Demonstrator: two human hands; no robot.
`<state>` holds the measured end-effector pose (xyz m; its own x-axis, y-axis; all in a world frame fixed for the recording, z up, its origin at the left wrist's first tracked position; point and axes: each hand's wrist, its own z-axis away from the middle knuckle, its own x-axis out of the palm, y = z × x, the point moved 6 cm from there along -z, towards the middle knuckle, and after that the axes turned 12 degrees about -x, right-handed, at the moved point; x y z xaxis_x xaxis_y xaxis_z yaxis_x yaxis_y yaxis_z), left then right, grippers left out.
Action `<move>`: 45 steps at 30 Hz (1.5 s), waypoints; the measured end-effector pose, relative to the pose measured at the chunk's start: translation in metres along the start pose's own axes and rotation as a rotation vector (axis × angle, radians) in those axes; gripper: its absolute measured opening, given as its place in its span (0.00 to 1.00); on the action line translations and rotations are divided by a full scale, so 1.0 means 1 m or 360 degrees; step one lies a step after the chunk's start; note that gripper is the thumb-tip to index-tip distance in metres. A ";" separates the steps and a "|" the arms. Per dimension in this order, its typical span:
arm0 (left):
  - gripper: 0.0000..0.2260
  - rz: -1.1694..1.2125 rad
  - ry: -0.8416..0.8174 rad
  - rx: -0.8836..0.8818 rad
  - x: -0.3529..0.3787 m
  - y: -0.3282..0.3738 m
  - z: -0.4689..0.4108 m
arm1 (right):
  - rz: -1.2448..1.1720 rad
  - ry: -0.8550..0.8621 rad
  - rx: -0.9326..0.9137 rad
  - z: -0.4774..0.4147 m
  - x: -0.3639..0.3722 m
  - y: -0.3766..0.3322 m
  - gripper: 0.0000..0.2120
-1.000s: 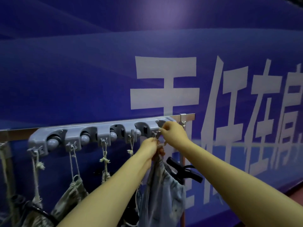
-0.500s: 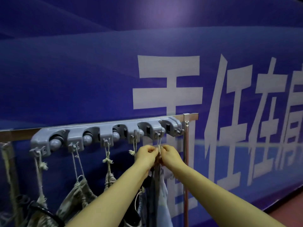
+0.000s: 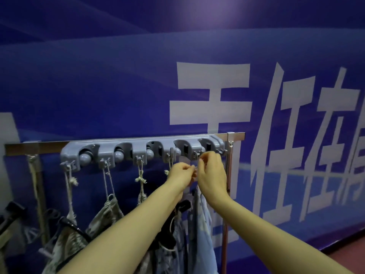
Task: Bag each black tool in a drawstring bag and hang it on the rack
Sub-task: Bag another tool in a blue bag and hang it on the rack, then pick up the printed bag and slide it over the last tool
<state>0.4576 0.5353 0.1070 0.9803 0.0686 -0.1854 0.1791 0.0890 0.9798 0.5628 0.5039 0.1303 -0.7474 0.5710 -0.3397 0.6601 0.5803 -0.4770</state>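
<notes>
The pale blue drawstring bag (image 3: 201, 220) hangs near the right end of the grey rack (image 3: 142, 153), its top gathered just below a hook (image 3: 196, 155); the left hand (image 3: 181, 175) and right hand (image 3: 212, 175) meet there, fingers curled and pinching the bag's top; a black tool (image 3: 182, 204) pokes out beside the left wrist, though which bag holds it I cannot tell; patterned bags (image 3: 106, 212) hang further left; behind stands a blue wall (image 3: 98, 86).

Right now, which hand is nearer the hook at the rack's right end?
Right. The right hand is just below and left of that hook; the left hand is lower and farther left. Both pinch the bag's cord.
</notes>
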 end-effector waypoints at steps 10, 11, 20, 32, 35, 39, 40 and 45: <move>0.10 -0.0059 0.0176 -0.0080 -0.089 -0.015 0.072 | -0.0346 -0.0298 -0.0232 0.037 0.034 -0.103 0.05; 0.11 -0.0068 0.0207 -0.0088 -0.104 -0.019 0.081 | -0.0397 -0.0337 -0.0254 0.044 0.042 -0.116 0.05; 0.14 0.0123 0.0769 -0.0205 -0.290 -0.064 0.199 | -0.0934 -0.0723 -0.0492 0.110 0.134 -0.289 0.06; 0.08 0.0363 0.1520 -0.0570 -0.475 -0.162 0.388 | -0.0997 -0.1788 -0.0937 0.284 0.220 -0.449 0.14; 0.08 0.0410 0.1579 -0.0629 -0.504 -0.185 0.426 | -0.0989 -0.1864 -0.1005 0.325 0.232 -0.489 0.15; 0.09 0.0471 0.1644 -0.0692 -0.531 -0.216 0.462 | -0.0961 -0.1846 -0.1049 0.365 0.243 -0.528 0.17; 0.09 0.0488 0.1663 -0.0706 -0.539 -0.225 0.471 | -0.0947 -0.1820 -0.1076 0.373 0.245 -0.536 0.17; 0.10 0.0575 0.1736 -0.0754 -0.561 -0.253 0.496 | -0.0905 -0.1682 -0.1256 0.386 0.244 -0.550 0.11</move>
<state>-0.0960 -0.0182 0.0001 0.3453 0.9333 -0.0984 -0.3567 0.2275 0.9061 -0.0119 0.0996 -0.0035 -0.3926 -0.3314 -0.8579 -0.1346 0.9435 -0.3029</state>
